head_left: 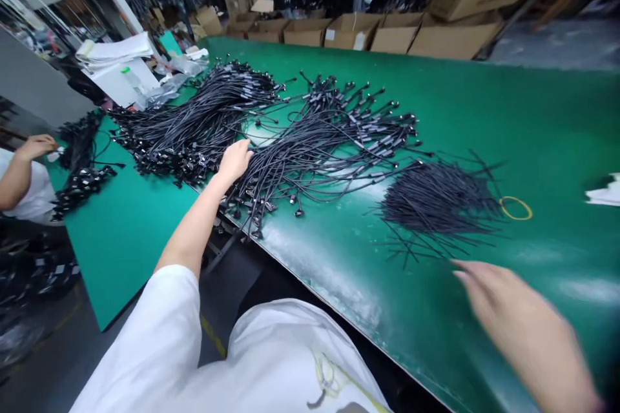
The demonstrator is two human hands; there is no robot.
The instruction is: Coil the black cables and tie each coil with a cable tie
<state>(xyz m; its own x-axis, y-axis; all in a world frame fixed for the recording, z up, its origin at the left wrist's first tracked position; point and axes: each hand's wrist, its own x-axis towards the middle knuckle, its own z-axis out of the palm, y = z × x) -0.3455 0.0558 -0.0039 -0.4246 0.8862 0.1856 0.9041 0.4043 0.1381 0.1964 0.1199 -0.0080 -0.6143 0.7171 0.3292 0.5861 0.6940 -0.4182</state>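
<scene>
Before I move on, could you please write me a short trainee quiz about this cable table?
1. How does the yellow band lie relative to the pile of thin black strands?
A) looped around the whole pile
B) on the table beside it
C) hanging above it

2. True or false: the right hand is nearer to those strands than the left hand is.

3. Fill in the colour: the tabletop under the longer black cables is ____.

Key: 1 B; 2 true; 3 green.
</scene>
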